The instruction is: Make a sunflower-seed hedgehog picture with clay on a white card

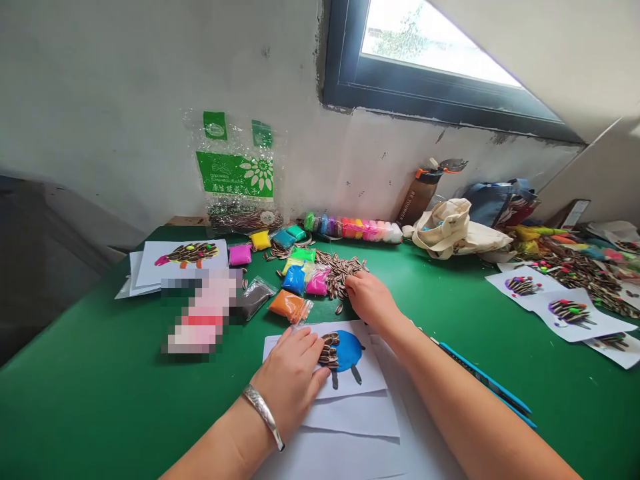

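My left hand, with a silver bangle on its wrist, lies flat with fingers stretched over the left part of a white sheet. On that sheet is a flattened blue clay shape with dark legs. Striped sunflower seeds are set in rows on its left part, some hidden by my fingers. My right hand reaches to the edge of a loose pile of sunflower seeds. Its fingers are curled together at the pile, and whatever is between the fingertips is hidden.
Small packets of coloured clay, like the orange one, lie left of the pile. A seed bag leans on the wall beside a clay row and bottle. Finished pictures lie left, others right. Blue pens lie near my right forearm.
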Available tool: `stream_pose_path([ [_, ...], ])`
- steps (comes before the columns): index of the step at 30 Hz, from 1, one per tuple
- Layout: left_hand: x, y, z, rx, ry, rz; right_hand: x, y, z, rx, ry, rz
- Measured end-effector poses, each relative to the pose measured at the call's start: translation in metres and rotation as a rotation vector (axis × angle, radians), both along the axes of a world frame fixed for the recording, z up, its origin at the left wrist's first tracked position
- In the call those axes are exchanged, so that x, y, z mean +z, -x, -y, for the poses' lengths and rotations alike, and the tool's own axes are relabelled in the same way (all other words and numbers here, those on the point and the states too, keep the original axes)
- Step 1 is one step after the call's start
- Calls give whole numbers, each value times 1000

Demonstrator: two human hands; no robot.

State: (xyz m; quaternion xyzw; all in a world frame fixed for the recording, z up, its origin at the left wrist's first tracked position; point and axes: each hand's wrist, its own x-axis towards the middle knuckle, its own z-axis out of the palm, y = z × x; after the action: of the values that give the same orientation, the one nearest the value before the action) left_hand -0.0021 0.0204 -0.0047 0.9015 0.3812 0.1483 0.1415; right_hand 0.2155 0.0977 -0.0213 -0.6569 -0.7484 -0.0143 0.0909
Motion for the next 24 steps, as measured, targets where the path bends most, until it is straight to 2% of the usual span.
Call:
stream_pose_path([
  [4, -2, 0, 0, -4, 0, -5, 4, 2, 4, 3, -5, -5],
  [9, -3, 1, 0, -6, -13, 8, 27, 6, 32, 45, -37, -67],
  [10, -3, 1, 0, -6, -17, 10, 31, 7, 42, 68, -31, -112],
  [12, -2, 0, 0, -11, -30, 9, 34, 9, 62, 125, 32, -419],
  [14, -1, -1, 1, -18, -46, 5, 32, 13, 81, 144, 119, -661],
  [16, 0, -1, 1, -22, -59, 1, 26, 17, 92, 106, 197, -784],
  [18, 1, -1, 2, -26, -63, -1, 20, 21, 97, 85, 228, -815],
  [24, 1, -1, 1, -37, -64, 8, 13, 26, 91, 100, 177, -727],
])
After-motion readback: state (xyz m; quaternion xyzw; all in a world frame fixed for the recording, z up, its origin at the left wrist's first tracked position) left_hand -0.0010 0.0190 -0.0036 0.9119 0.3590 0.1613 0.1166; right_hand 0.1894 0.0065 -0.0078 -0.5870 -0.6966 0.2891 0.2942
